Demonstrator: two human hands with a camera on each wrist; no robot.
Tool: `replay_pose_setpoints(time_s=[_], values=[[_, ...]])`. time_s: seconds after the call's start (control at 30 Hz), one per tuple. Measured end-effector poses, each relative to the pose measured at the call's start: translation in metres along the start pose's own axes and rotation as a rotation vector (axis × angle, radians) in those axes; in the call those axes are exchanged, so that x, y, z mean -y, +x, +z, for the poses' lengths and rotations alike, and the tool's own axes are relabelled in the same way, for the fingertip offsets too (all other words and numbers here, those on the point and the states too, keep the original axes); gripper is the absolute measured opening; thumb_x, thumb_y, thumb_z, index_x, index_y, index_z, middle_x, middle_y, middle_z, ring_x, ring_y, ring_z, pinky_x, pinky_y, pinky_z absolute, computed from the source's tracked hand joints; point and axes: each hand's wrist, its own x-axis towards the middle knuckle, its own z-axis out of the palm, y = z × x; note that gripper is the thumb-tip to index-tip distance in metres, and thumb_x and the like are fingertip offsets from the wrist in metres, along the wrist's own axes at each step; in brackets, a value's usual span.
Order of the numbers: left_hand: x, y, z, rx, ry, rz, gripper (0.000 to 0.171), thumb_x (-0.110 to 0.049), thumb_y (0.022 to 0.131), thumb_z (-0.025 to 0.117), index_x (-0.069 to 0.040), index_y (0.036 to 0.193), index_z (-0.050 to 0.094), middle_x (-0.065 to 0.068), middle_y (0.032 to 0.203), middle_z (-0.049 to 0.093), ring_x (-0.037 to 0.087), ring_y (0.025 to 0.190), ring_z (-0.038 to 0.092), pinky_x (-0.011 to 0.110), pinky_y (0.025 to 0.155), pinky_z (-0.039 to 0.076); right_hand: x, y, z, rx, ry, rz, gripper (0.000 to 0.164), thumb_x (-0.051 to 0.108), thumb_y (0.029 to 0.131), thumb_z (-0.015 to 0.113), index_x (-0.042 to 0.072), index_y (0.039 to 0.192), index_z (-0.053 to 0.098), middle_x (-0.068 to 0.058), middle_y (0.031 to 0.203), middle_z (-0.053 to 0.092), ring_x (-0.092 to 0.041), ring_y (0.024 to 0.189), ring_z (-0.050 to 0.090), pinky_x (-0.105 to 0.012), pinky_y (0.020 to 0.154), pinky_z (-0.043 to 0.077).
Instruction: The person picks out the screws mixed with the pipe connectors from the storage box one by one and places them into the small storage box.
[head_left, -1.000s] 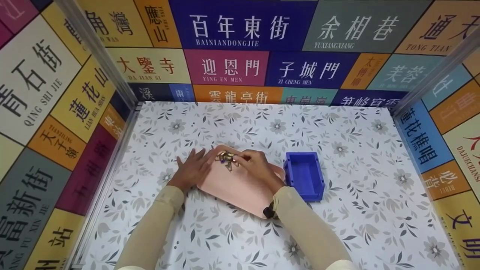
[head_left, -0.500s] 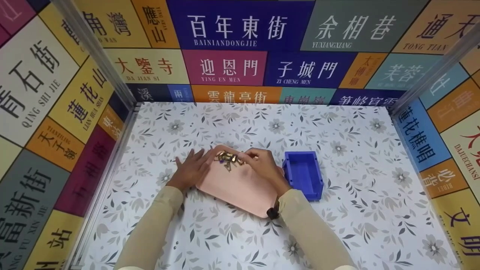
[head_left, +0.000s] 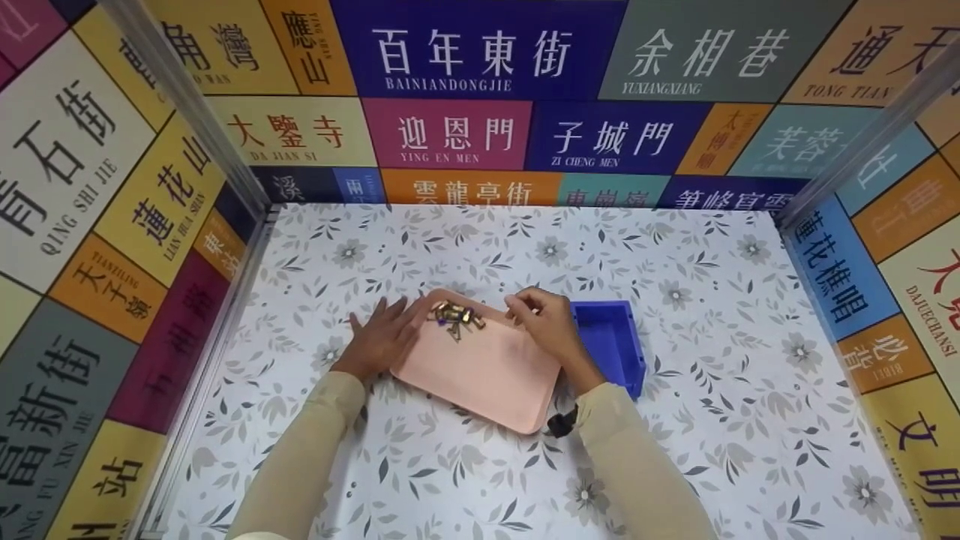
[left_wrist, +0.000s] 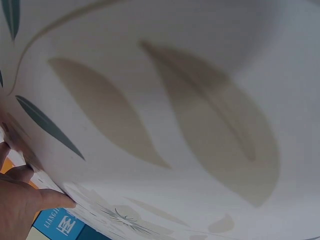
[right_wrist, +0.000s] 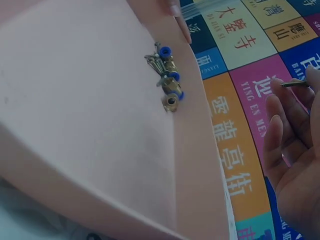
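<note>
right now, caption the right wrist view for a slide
Right hand pinches a thin metal piece near fittings on a tray.

head: bright, even light | left wrist: dim, soft shadow over tabletop (left_wrist: 117, 45) | right wrist: dim, muted

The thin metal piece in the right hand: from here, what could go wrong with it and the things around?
The right hand has only a pinch grip on the thin metal piece, so it might slip. The left hand rests at the edge of the pink tray; a push could shift the small metal parts lying on it. The blue bin sits close beside the right hand, which might knock it.
</note>
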Motion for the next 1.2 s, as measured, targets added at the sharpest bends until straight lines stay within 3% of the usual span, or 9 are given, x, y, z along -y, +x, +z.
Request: replay_pose_setpoints(time_s=[0.23, 0.43, 0.67, 0.83, 1.2], values=[[0.0, -0.001, 0.0, -0.006, -0.001, 0.018, 0.054, -0.06, 0.108, 0.022, -0.052, 0.16, 0.012, -0.001, 0.171, 0.022, 0.04, 0.159, 0.008, 0.083, 0.113, -0.003, 0.019, -0.005, -0.017, -0.067, -0.004, 0.002, 0.017, 0.011, 0.099, 0.067, 0.004, 0.086, 0.075, -0.019, 0.077, 0.074, -0.041, 0.069, 0.067, -0.02, 0.056, 0.051], [0.001, 0.0, 0.002, -0.015, -0.001, 0.013, 0.056, -0.062, 0.107, 0.022, -0.05, 0.161, 0.014, -0.002, 0.171, 0.023, 0.039, 0.159, 0.008, 0.083, 0.113, -0.004, 0.033, -0.008, -0.032, -0.107, 0.01, 0.0, 0.018, 0.012, 0.1, 0.067, 0.002, 0.088, 0.075, -0.021, 0.077, 0.073, -0.043, 0.067, 0.065, -0.019, 0.055, 0.05], [0.001, 0.001, 0.001, -0.003, -0.006, 0.004, 0.057, -0.064, 0.106, 0.021, -0.05, 0.161, 0.015, -0.003, 0.171, 0.022, 0.038, 0.16, 0.007, 0.082, 0.114, -0.005, 0.029, -0.014, -0.048, -0.169, 0.057, 0.045, 0.02, 0.012, 0.102, 0.064, 0.0, 0.088, 0.073, -0.026, 0.078, 0.071, -0.046, 0.067, 0.063, -0.03, 0.054, 0.053], [0.0, 0.0, 0.0, 0.002, 0.0, -0.007, 0.057, -0.064, 0.106, 0.02, -0.05, 0.161, 0.014, -0.004, 0.172, 0.021, 0.037, 0.16, 0.007, 0.081, 0.114, -0.005, 0.023, -0.016, -0.059, -0.201, 0.082, 0.066, 0.024, 0.011, 0.102, 0.063, -0.008, 0.09, 0.07, -0.03, 0.079, 0.07, -0.047, 0.066, 0.062, -0.038, 0.054, 0.056], [0.0, 0.0, 0.0, -0.006, 0.006, 0.003, 0.056, -0.061, 0.107, 0.023, -0.049, 0.161, 0.015, -0.003, 0.171, 0.022, 0.039, 0.159, 0.009, 0.082, 0.114, -0.004, 0.016, -0.025, -0.082, -0.269, 0.038, 0.105, 0.028, 0.014, 0.102, 0.063, -0.011, 0.092, 0.069, -0.032, 0.08, 0.069, -0.04, 0.066, 0.064, -0.034, 0.055, 0.056]])
